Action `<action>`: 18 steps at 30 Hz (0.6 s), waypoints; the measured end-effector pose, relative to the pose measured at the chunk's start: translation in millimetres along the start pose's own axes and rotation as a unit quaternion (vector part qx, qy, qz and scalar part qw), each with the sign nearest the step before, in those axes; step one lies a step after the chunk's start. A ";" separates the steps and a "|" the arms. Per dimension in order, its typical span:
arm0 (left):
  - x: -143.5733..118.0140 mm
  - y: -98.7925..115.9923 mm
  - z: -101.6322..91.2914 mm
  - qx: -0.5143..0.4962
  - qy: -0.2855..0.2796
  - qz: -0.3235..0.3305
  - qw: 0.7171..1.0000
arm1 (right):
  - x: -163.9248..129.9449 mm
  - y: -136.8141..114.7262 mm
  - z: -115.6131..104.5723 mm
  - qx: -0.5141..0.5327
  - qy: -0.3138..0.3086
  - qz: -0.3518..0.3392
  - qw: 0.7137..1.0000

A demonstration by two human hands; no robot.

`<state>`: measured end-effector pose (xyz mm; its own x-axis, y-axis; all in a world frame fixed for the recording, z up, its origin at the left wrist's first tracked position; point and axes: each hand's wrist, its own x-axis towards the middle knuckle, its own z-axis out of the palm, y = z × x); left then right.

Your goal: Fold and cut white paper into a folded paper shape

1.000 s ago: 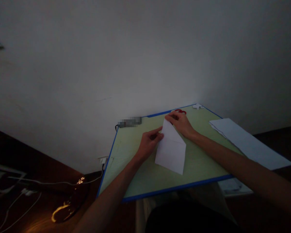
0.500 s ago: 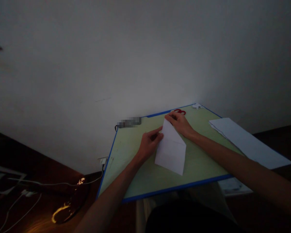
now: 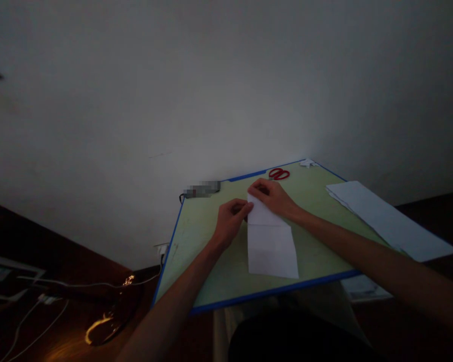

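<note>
A folded sheet of white paper [image 3: 272,251] with a crease across it is held over the pale green tabletop [image 3: 204,261]. My left hand [image 3: 232,218] pinches its upper left edge between thumb and fingers. At the top corner, my right hand [image 3: 274,196] is closed on the paper, fingers bent. The lower part of the sheet hangs or lies toward the table's front edge; I cannot tell whether it touches the top. Just beyond my right hand lie scissors with red handles [image 3: 279,174], their blades mostly hidden.
A stack of white paper [image 3: 392,221] overhangs the table's right edge. Small white paper scraps [image 3: 308,163] lie at the far right corner. A blurred dark object [image 3: 202,190] sits at the far left corner. The wall [image 3: 226,90] rises behind; a white cable [image 3: 98,285] runs at left.
The paper has turned, its lower end swinging to the right and its top slightly left. My right hand has moved a little left and nearer, uncovering more of the scissors.
</note>
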<state>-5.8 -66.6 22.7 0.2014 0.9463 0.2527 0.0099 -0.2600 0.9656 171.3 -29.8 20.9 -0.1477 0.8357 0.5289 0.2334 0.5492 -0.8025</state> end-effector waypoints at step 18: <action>8.4 -8.5 -10.1 -0.059 0.076 0.020 0.995 | -2.3 -8.8 2.4 0.060 -0.122 0.073 0.988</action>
<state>-14.1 -54.5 17.3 0.0495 0.9561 0.2887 -0.1127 -0.2819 0.9528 167.3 -36.6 26.1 -0.3514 0.8745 0.3342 0.1558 0.4066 -0.9002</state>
